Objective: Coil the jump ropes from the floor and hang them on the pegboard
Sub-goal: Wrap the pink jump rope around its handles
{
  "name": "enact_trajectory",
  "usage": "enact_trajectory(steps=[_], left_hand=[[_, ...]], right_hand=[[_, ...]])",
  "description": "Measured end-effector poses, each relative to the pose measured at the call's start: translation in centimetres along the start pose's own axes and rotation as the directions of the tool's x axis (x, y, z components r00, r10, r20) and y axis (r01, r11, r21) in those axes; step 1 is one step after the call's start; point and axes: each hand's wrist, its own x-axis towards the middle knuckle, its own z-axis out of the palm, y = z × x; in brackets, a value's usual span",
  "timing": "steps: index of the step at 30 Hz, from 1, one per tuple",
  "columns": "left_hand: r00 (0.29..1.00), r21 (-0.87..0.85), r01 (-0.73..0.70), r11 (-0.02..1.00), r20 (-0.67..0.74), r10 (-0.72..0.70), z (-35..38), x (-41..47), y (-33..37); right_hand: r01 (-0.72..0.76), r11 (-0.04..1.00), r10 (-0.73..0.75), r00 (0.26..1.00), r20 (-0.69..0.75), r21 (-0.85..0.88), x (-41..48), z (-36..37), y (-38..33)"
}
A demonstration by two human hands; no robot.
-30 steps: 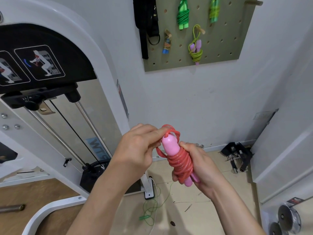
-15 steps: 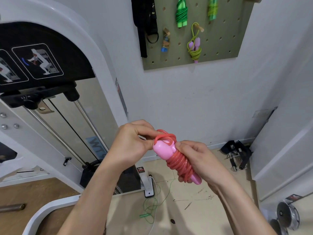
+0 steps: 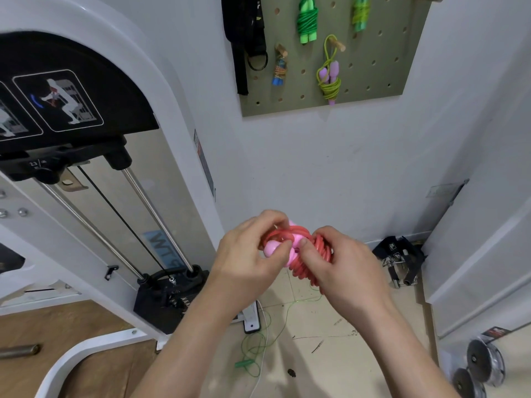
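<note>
A red jump rope with pink handles is wound into a tight bundle between my hands. My left hand pinches a pink handle and a rope loop at the bundle's top. My right hand grips the coiled body from the right, thumb on the pink end. A thin green jump rope lies loose on the floor below. The olive pegboard hangs on the wall above, holding a dark green coiled rope, a light green one and a yellow-green one with purple handles.
A white cable machine with a weight stack fills the left. Black straps hang at the pegboard's left edge. A black clip bundle lies by the wall; weight plates sit at bottom right beside a white cabinet.
Both hands dropped lower and the bundle tilted over towards the right. My left fingers moved from the loop onto the pink handle end; my right thumb came up onto the top.
</note>
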Motion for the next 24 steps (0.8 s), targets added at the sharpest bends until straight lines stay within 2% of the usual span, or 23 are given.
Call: enact_trajectory(steps=[2,4,8,10,12,15,20,22,24], left_hand=[[0.995,0.157,-0.098,0.983,-0.01,0.101,0.4,-0.1,-0.1],[0.989,0.237,-0.149,0.96,0.044,0.143,0.6,-0.1,-0.4],[0.985,0.306,-0.094,0.947,0.166,0.044,0.5,0.7,-0.9],[0.976,0.412,-0.166,0.896,0.201,0.088,0.6,1.0,-1.3],[0.956,0.504,-0.282,0.816,0.215,0.198,0.8,0.9,-1.8],[0.947,0.567,-0.322,0.759,0.19,0.26,1.5,0.4,-2.5],[0.961,0.666,-0.276,0.693,0.195,0.195,1.9,0.7,-1.8],[0.969,0.725,-0.235,0.647,0.224,0.1,1.9,1.0,-0.8],[0.977,0.809,-0.14,0.571,0.207,-0.054,1.7,1.2,-0.1]], right_hand=[[-0.01,0.999,0.01,1.0,-0.011,-0.038,0.0,0.1,0.1],[-0.023,0.997,0.022,1.0,-0.011,-0.069,0.0,0.2,0.2],[-0.054,0.988,0.052,0.998,-0.016,-0.145,0.1,1.0,0.5],[-0.069,0.984,0.065,0.997,-0.028,-0.166,0.1,1.3,0.7],[-0.073,0.983,0.068,0.997,-0.037,-0.168,0.2,1.5,0.9],[-0.068,0.983,0.063,0.997,-0.035,-0.171,0.4,1.8,1.0],[-0.056,0.979,0.054,0.998,-0.017,-0.198,0.5,2.2,0.9],[-0.031,0.972,0.035,0.999,0.014,-0.232,0.5,2.6,0.7],[-0.002,0.962,0.019,0.998,0.058,-0.272,0.5,3.4,0.5]])
